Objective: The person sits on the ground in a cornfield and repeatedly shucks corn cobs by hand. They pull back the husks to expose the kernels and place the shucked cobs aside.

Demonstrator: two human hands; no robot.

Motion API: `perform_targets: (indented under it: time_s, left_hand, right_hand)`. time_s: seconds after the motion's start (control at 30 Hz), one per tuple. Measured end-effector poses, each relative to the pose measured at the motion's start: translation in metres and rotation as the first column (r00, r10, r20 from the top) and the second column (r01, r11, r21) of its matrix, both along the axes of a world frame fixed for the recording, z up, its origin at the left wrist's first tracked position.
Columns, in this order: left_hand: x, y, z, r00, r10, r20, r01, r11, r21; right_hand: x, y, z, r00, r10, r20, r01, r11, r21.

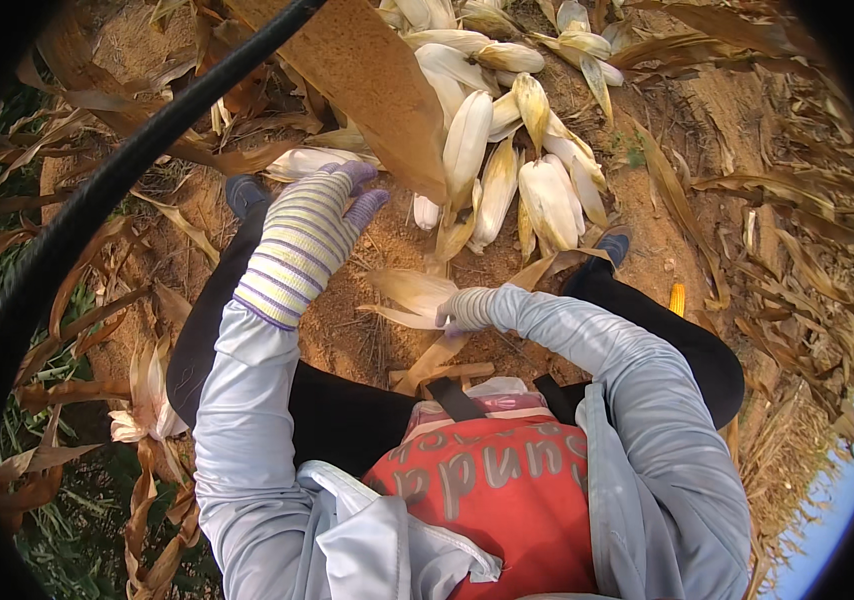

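My left hand (312, 238), in a knitted glove with yellow and purple stripes, is raised over the soil with its thumb apart from the fingers. Nothing shows in it, though the palm side is hidden. A corn ear in its pale husk (299, 163) lies just beyond its fingertips. My right hand (472, 309), also gloved, is closed around the end of some dry corn husk leaves (413, 291). They spread out to the left between my legs. Past both hands, several unshelled corn ears (468, 142) lie heaped on the ground.
A broad brown dry leaf (367, 90) hangs close over the heap. A black cable (96, 180) crosses the left side. A bare yellow corn cob (677, 299) lies beyond my right leg. Dry stalks and leaves (809, 285) cover the right; green weeds (74, 517) grow at left.
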State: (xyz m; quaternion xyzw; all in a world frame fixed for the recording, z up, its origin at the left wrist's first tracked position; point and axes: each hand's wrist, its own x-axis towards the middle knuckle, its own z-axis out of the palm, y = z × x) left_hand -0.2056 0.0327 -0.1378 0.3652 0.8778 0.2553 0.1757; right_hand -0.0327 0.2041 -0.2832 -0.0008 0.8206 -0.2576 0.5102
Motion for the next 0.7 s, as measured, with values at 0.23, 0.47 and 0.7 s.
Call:
perform_targets:
  time_s: [0.23,0.47,0.7]
  left_hand:
    - [0.003,-0.004,0.013,0.996,-0.043,-0.077,0.027,0.98,-0.197]
    - [0.005,0.015,0.019,0.99,-0.135,-0.035,0.117,0.943,-0.311]
    - [0.009,0.015,0.017,0.997,-0.071,-0.007,0.066,0.957,-0.284]
  right_hand:
    - [-0.041,0.011,-0.022,0.806,-0.492,-0.331,0.458,0.871,-0.179]
    - [-0.085,0.002,-0.136,0.939,-0.259,-0.225,0.326,0.879,0.348]
    - [-0.109,-0.01,-0.055,0.993,-0.075,-0.089,0.101,0.938,0.333]
